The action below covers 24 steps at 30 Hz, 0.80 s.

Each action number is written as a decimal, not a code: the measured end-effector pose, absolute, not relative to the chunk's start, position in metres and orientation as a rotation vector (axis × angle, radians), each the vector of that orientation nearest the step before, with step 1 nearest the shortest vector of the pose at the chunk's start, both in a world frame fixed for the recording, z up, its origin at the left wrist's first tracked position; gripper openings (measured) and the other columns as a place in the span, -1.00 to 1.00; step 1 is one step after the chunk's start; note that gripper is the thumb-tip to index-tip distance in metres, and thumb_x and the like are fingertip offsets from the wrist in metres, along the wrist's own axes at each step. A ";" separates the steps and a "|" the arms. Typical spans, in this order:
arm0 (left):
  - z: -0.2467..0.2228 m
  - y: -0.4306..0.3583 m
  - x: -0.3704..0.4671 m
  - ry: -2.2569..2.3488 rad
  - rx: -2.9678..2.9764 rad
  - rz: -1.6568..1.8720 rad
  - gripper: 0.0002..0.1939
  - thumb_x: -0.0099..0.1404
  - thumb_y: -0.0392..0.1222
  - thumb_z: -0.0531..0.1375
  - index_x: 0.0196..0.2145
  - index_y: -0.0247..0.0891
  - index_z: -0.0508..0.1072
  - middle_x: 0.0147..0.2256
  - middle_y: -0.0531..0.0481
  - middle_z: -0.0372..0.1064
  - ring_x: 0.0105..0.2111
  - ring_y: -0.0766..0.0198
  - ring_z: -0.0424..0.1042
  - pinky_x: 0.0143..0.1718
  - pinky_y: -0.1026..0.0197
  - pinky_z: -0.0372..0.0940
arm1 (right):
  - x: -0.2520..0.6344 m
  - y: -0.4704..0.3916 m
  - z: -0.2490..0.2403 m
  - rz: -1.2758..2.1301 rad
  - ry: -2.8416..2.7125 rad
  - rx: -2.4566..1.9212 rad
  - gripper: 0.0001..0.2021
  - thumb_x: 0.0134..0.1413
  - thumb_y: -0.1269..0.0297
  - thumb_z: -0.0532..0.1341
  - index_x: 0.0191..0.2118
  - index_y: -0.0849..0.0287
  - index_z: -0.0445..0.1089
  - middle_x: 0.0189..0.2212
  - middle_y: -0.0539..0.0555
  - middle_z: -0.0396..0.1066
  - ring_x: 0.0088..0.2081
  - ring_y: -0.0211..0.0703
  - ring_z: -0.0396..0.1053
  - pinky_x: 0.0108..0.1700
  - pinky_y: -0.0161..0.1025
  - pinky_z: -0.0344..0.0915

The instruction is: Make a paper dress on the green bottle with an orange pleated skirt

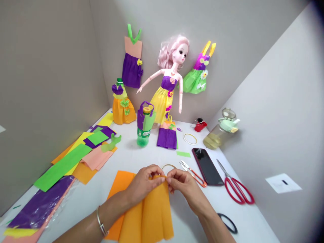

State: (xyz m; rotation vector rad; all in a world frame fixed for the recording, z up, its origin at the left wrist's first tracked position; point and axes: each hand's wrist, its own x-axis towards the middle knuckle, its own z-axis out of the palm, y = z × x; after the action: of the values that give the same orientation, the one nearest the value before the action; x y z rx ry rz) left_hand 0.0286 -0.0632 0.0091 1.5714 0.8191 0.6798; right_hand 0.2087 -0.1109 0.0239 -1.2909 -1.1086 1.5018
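Note:
A pleated sheet of orange crepe paper [154, 216] hangs down toward me, its gathered top edge pinched in both hands. My left hand [146, 182] is closed on that edge, thumb in front and fingers behind. Close beside it, my right hand [181, 180] pinches the right end of the same edge between thumb and fingertips. Under the pleats, at the left, lies a brighter orange sheet [117, 185]. Just beyond my fingertips a tape roll [168, 165] is partly hidden.
Orange-handled snips [196, 176], a phone [207, 167] and red-handled scissors [238, 189] lie at right. Coloured paper sheets [65, 165] cover the left side. Behind stand a doll in a paper dress [162, 98], a green bottle [143, 136] and a drink bottle [215, 136]; paper dresses hang on the wall.

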 end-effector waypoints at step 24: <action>0.013 -0.067 0.027 0.805 1.559 0.685 -0.87 0.21 -0.14 0.19 -0.37 -0.26 0.44 -0.35 0.03 0.35 -0.28 0.23 0.34 -0.20 0.25 0.20 | 0.206 -0.112 0.026 1.478 -1.136 -1.315 -0.73 -0.05 0.09 0.39 -0.42 0.22 0.46 -0.61 -0.05 0.35 -0.53 -0.30 0.24 -0.40 -0.31 0.20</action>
State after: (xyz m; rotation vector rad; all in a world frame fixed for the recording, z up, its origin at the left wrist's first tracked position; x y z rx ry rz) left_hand 0.0271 -0.0668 0.0132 1.5588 0.8053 0.6849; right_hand 0.2059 -0.1117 0.0264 -1.3148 -1.1356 1.4779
